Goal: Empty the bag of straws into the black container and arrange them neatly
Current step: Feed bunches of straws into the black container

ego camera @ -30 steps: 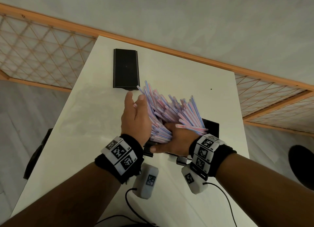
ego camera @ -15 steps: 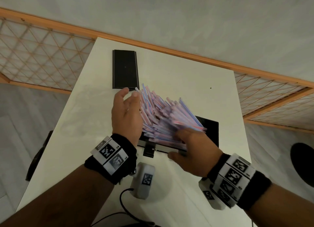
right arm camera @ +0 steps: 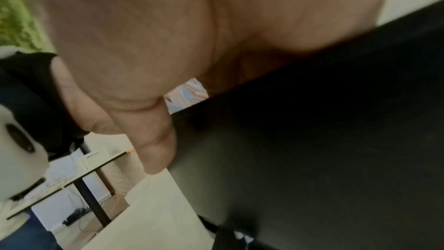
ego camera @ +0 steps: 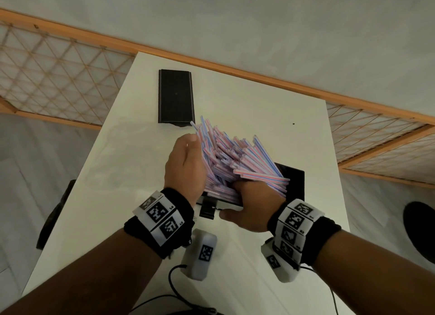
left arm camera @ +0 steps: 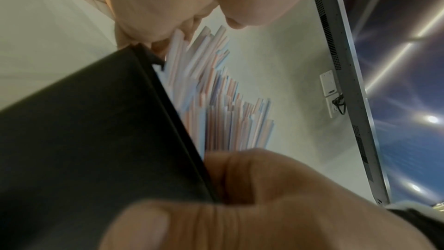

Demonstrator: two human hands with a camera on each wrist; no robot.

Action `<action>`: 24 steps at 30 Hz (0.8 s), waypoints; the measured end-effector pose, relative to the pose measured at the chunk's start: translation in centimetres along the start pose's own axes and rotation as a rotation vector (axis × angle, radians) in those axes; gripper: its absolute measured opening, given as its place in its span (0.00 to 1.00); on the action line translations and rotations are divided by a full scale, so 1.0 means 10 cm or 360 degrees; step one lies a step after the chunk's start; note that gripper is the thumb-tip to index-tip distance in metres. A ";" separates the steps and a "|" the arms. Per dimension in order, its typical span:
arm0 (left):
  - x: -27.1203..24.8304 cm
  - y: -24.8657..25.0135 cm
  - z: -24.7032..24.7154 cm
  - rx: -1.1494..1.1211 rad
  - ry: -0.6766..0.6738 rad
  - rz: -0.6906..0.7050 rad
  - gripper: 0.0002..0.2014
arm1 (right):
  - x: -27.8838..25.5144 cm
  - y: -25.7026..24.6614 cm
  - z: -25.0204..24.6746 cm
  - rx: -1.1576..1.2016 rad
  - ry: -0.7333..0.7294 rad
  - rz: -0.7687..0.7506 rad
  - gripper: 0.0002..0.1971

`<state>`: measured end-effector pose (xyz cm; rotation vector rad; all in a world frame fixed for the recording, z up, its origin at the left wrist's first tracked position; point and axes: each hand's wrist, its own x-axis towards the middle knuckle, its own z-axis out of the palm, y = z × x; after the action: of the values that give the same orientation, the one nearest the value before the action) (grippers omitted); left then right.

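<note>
On the white table [ego camera: 122, 168], your left hand [ego camera: 186, 166], fingers straight, presses the straws [ego camera: 235, 159] fanning from the black container [ego camera: 293, 180]; your right hand [ego camera: 251, 204] reaches among them, fingers hidden, grip unclear.

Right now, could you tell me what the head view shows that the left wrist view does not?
Only the head view shows the table, the black lid and both wristbands. Only the left wrist view shows a wall monitor and a socket. Both show the straws, the container and both hands, the left hand beside the straws.
</note>
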<state>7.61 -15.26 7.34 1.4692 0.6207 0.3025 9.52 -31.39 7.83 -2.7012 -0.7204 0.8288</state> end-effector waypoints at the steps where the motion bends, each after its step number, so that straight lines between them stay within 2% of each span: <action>1: -0.01 0.00 0.00 -0.0005 0.0001 -0.0004 0.27 | 0.02 -0.03 0.00 0.0041 0.0019 -0.0033 0.24; 3: -0.02 0.00 0.02 0.0006 -0.0012 -0.0008 0.33 | 0.04 -0.04 0.01 0.0086 0.0050 -0.0079 0.26; 7: -0.02 0.03 0.02 0.0003 0.0005 -0.0024 0.29 | 0.09 0.00 0.02 -0.0087 -0.0052 0.0018 0.32; 9: 0.01 0.04 0.01 0.0037 -0.0008 -0.0015 0.32 | 0.12 0.01 0.01 -0.0151 -0.0071 0.0039 0.31; 11: 0.04 0.07 -0.01 0.0128 -0.0031 -0.0001 0.27 | 0.16 -0.01 -0.01 -0.0086 -0.0067 0.0040 0.26; 13: 0.05 0.11 -0.01 0.0216 -0.0031 0.0005 0.22 | 0.17 -0.04 -0.02 -0.0027 -0.0063 0.0073 0.26; 15: 0.06 0.13 0.00 0.0234 -0.0035 0.0001 0.22 | 0.20 -0.07 -0.03 -0.0012 -0.0046 0.0101 0.27; 18: 0.08 0.08 0.02 0.0254 -0.0073 -0.0017 0.24 | 0.25 -0.12 -0.07 0.0061 -0.0162 0.0146 0.24; 21: 0.07 0.04 0.02 0.0281 -0.0104 0.0012 0.32 | 0.29 -0.12 -0.08 0.0133 -0.0265 0.0145 0.20; 24: 0.06 0.03 0.01 0.0197 -0.0051 0.0052 0.25 | 0.28 -0.12 -0.08 0.0176 -0.0228 0.0099 0.23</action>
<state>8.21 -15.00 7.55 1.6010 0.5987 0.2689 11.50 -29.00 7.63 -2.5982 -0.6025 1.0535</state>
